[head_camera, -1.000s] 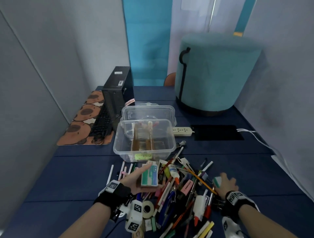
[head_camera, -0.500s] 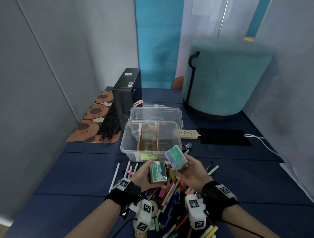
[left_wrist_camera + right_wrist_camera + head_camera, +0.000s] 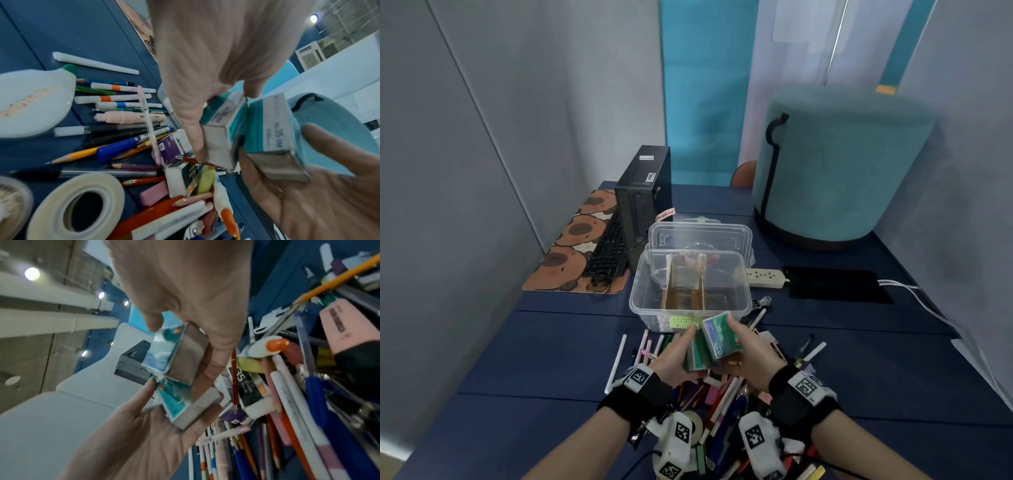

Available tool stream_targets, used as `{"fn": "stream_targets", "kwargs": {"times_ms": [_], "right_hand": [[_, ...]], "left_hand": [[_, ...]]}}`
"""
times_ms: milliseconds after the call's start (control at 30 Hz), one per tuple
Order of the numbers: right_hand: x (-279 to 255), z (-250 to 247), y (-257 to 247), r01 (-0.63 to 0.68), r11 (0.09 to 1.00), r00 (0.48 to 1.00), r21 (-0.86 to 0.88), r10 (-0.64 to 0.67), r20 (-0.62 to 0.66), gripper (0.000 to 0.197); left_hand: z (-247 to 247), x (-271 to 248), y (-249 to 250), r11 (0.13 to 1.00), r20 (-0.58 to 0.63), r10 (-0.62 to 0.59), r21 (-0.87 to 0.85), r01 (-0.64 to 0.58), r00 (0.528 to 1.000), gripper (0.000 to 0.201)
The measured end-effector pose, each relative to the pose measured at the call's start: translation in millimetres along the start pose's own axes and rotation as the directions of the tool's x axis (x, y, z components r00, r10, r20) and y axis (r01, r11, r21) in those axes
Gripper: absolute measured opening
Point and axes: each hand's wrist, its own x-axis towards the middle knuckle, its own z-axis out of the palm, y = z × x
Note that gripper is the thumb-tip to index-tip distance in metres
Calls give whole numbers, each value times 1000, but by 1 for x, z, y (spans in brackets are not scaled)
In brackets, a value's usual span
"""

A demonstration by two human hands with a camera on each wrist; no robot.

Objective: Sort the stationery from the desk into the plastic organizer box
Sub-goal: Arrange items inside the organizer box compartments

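Note:
Two small green staple boxes are held side by side just in front of the clear plastic organizer box point(image 3: 671, 311), which has cardboard dividers and a green label. My left hand point(image 3: 673, 358) grips one staple box point(image 3: 697, 354) point(image 3: 222, 116) point(image 3: 179, 400) between thumb and fingers. My right hand point(image 3: 751, 349) grips the other staple box point(image 3: 719, 337) point(image 3: 269, 126) point(image 3: 162, 353), and the two boxes touch. Below the hands lies the pile of stationery point(image 3: 722, 394): pens, pencils, markers, erasers and a tape roll point(image 3: 82, 206).
The organizer's clear lid point(image 3: 700, 233) lies behind it. A black computer point(image 3: 643, 192), keyboard point(image 3: 607, 253) and patterned mat point(image 3: 571, 253) are at back left. A teal stool point(image 3: 842, 164), power strip point(image 3: 763, 275), black pad point(image 3: 835, 284) and white cables point(image 3: 914, 294) are at right.
My right hand left the right side of the pile with a second staple box and brought it against the one in my left hand. Both hands moved nearer the organizer.

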Motion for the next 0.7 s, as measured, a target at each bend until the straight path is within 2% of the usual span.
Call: {"fn": "stream_targets", "kwargs": {"times_ms": [167,333,400,567,633,700], "right_hand": [[9,-17,1,69,998,997,0,-69,-39,33],[3,-28,-26,177,968,973,-176,-146,176,45],[4,-25,-36,186,947,965,-263,-125,232,43],[15,-6,-41,217,772,943,-598,-7,334,48],[18,4,-40,268,701,945,-660,-59,321,43],[21,13,-38,351,649,928,-675,-142,346,36]], "left_hand": [[-6,-3,7,996,22,20,-83,-19,1000,46],[-11,-10,20,997,50,-71,-37,73,996,56],[-10,-10,22,994,50,-111,16,110,993,57],[-7,-15,25,978,148,-192,110,177,970,73],[-7,-19,28,978,145,-198,92,186,969,75],[-7,-23,31,984,152,-170,84,159,974,68]]}}
